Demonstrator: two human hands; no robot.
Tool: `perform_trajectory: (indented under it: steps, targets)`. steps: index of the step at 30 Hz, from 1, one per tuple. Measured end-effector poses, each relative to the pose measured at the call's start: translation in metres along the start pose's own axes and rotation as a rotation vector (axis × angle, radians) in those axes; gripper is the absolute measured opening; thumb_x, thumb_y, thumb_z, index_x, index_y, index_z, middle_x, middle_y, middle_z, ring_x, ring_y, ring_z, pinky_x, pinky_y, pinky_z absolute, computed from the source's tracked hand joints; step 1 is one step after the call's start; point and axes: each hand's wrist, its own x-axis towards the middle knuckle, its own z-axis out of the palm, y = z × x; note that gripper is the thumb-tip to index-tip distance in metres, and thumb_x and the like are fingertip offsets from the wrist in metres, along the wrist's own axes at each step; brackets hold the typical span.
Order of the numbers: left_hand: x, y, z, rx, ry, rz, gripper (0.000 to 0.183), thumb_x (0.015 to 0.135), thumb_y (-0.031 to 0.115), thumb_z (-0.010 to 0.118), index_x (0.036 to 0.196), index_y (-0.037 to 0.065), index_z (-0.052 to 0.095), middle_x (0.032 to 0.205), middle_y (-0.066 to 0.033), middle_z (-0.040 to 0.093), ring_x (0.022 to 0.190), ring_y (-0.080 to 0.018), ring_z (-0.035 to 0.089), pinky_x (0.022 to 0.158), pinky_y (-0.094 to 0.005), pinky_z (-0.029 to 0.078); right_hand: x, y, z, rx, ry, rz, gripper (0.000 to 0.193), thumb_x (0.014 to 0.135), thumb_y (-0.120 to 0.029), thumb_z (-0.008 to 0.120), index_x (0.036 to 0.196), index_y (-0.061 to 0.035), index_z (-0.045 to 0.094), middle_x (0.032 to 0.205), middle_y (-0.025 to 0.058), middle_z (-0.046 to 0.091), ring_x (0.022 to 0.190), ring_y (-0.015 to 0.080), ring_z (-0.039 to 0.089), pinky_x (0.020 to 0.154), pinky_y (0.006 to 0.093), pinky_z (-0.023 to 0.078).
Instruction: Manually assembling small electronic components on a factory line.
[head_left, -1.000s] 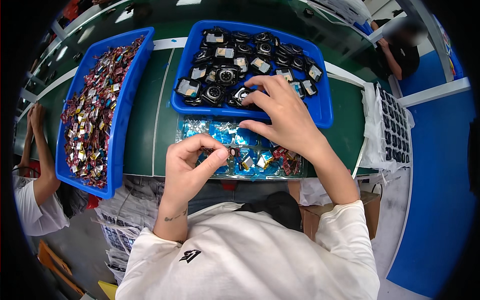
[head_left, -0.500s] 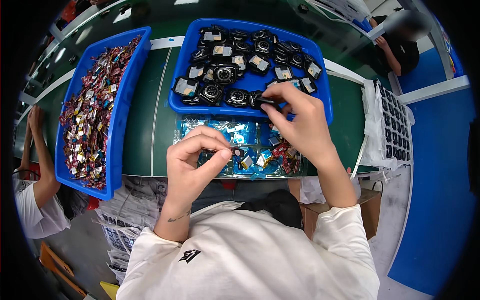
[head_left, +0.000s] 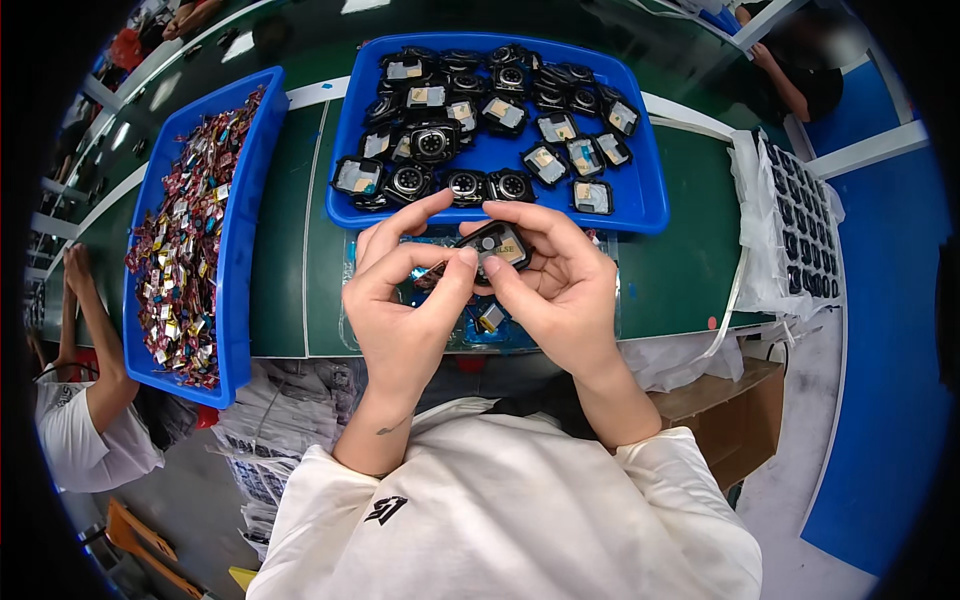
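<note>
My right hand (head_left: 560, 295) holds a black smartwatch case (head_left: 511, 247) over the near edge of the tray, its inner side with a tan label turned up. Both thumbs press close together at the case's near edge. My left hand (head_left: 400, 295) pinches a small reddish electronic part (head_left: 431, 274) against the case; its fingertips hide most of it. Beyond my hands, a blue tray (head_left: 655, 205) holds many similar watch cases (head_left: 432, 143), some back up, others open side up. Beneath my hands, partly covered, lies a clear plastic tray with blue film (head_left: 487, 334) and a small silver-and-yellow battery (head_left: 491, 317).
At the left stands a long blue bin (head_left: 232, 330) heaped with small red boards and batteries (head_left: 180, 250). A white-wrapped stack of trays with dark parts (head_left: 800, 225) is at the right. A cardboard box (head_left: 735, 410) sits below the green table (head_left: 690, 265). Other people work nearby.
My right hand has brought a watch case from the blue tray back toward me. Both hands now meet at it; the left has moved slightly up and right with its small part.
</note>
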Motion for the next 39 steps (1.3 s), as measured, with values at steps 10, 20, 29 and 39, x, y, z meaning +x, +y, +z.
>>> perform_trajectory:
  steps: [10, 20, 29, 39]
  targets:
    - [-0.001, 0.000, 0.003, 0.022, 0.013, -0.035, 0.005, 0.072, 0.004, 0.070, 0.069, 0.003, 0.067, 0.112, -0.0124, 0.067, 0.103, -0.0241, 0.056, 0.092, -0.0360, 0.040, -0.004, 0.006, 0.002, -0.013, -0.011, -0.038, 0.029, 0.090, 0.005, 0.053, 0.119, 0.0069, 0.051, 0.112, 0.0169, 0.060, 0.098, 0.0179, 0.063, 0.078, 0.0277, 0.058]
    - [-0.004, -0.001, 0.006, 0.079, 0.007, 0.039, 0.005, 0.072, 0.004, 0.070, 0.069, 0.003, 0.066, 0.112, -0.0122, 0.067, 0.103, -0.0250, 0.055, 0.091, -0.0357, 0.040, -0.002, 0.003, 0.000, -0.022, 0.037, -0.063, 0.021, 0.091, -0.001, 0.055, 0.111, 0.0032, 0.059, 0.102, 0.0100, 0.065, 0.090, 0.0128, 0.065, 0.070, 0.0240, 0.059]
    - [-0.007, 0.001, 0.008, 0.175, -0.003, 0.102, 0.005, 0.071, 0.003, 0.071, 0.069, 0.003, 0.067, 0.111, -0.0113, 0.067, 0.102, -0.0257, 0.054, 0.091, -0.0373, 0.040, -0.001, 0.003, -0.006, 0.053, 0.040, -0.010, 0.020, 0.090, 0.001, 0.056, 0.109, 0.0041, 0.062, 0.099, 0.0122, 0.067, 0.084, 0.0131, 0.066, 0.067, 0.0235, 0.059]
    - [-0.009, 0.011, 0.001, 0.250, -0.085, 0.195, 0.019, 0.071, 0.004, 0.075, 0.090, 0.002, 0.073, 0.106, -0.0119, 0.068, 0.087, -0.0224, 0.060, 0.077, -0.0308, 0.048, 0.004, 0.006, -0.013, 0.077, 0.083, -0.100, 0.020, 0.087, 0.006, 0.058, 0.107, 0.0065, 0.060, 0.100, 0.0147, 0.067, 0.090, 0.0139, 0.065, 0.076, 0.0233, 0.055]
